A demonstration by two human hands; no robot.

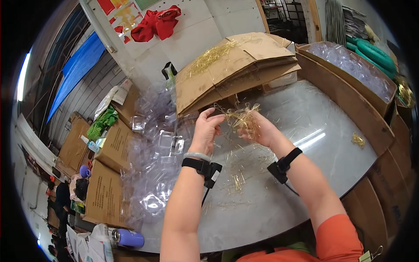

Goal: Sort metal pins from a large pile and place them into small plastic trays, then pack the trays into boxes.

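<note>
Over the grey table [262,198], my right hand [266,131] is closed round a tangled bunch of thin gold wire-like pieces [244,120]. My left hand [206,131] meets the bunch at its left side, thumb and fingers bent together at the loose strands. What exactly sits between those fingertips is too fine to make out. More gold pieces [237,182] lie scattered on the table below my hands. A small gold clump [358,140] rests apart near the right edge. Each wrist has a black strap with a small box.
Clear plastic boxes [152,174] are heaped on the left. A bent cardboard sheet [235,61] with gold strands on top stands beyond my hands. At right is a carton [345,96] of clear plastic pieces. A purple bottle [128,238] lies at the lower left, below stacked cartons [104,194].
</note>
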